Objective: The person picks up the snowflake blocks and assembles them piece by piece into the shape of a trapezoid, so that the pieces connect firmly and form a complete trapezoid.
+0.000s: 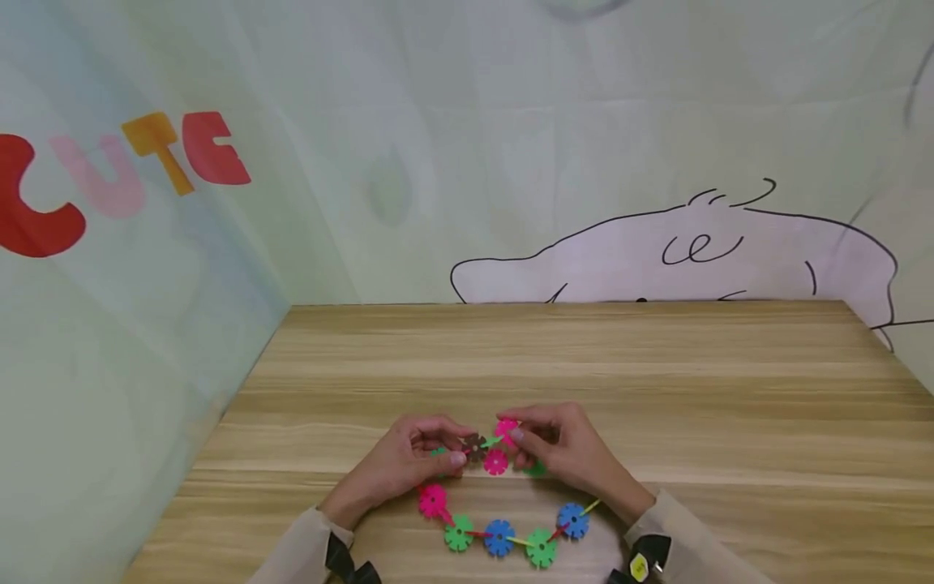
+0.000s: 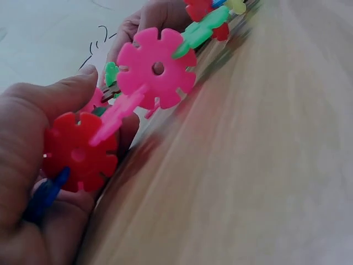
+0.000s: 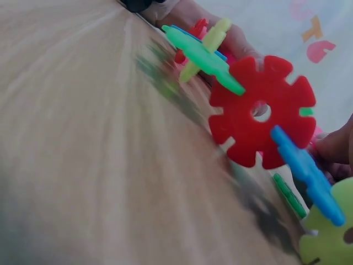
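Note:
A chain of slotted snowflake discs curves on the table between the hands, with a blue disc and a green disc on its near side. My left hand pinches the chain at its far side, fingertips at a brown disc. My right hand holds a pink disc between thumb and fingers, beside the brown one. Just below them is another pink disc. In the left wrist view a red disc overlaps the left palm. The right wrist view has a red disc joined to a blue one.
The wooden table reaches back to a printed cloth wall. Near the right hand, a green disc lies low by the tabletop. Dark wrist straps sit on both sleeves, close to the chain's near side.

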The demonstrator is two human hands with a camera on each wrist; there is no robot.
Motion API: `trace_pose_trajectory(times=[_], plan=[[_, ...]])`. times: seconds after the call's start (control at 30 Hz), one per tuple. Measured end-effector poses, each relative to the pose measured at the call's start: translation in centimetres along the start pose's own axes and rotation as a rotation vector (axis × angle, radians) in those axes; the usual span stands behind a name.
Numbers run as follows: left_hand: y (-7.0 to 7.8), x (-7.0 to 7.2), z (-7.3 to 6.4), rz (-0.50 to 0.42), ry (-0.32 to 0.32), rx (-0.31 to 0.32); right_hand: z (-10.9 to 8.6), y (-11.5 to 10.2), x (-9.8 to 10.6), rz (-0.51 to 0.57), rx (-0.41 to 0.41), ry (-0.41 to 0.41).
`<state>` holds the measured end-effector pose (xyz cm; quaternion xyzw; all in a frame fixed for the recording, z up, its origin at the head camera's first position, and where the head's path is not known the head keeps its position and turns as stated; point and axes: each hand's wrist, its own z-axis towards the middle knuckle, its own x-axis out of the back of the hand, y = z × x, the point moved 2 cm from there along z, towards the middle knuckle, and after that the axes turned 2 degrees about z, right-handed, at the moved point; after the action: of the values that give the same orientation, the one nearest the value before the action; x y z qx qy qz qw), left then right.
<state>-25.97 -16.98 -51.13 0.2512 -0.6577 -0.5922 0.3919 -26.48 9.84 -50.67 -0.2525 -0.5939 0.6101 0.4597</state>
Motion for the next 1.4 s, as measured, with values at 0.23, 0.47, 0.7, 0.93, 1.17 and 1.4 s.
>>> trace_pose_trajectory(times=[0.23, 0.47, 0.7, 0.93, 1.17, 1.4], plan=[[-0.1, 0.1, -0.1, 0.013, 0.007, -0.026, 0.0, -0.2, -0.2, -0.017, 0.031, -0.022], [0.0, 0.0, 0.1, -0.003, 0.017, 0.027, -0.2, -0.3, 0.3, -0.075, 0.020, 0.061], [0.1, 0.1, 0.2, -0.004, 0.023, 0.050, -1.0, 0.3, 1.3, -0.260, 0.111, 0.170], [0.1, 0.0, 0.2, -0.009, 0.022, 0.052, -2.6, 0.4, 1.7, -0.412, 0.231, 0.085], [0.1, -0.2, 0.0, -0.011, 0.021, 0.054, -3.5, 0.2, 1.5, -0.518, 0.260, 0.045], [0.0, 0.0, -0.1, -0.006, 0.014, 0.059, -3.2, 0.4, 1.4, -0.360, 0.228, 0.085]])
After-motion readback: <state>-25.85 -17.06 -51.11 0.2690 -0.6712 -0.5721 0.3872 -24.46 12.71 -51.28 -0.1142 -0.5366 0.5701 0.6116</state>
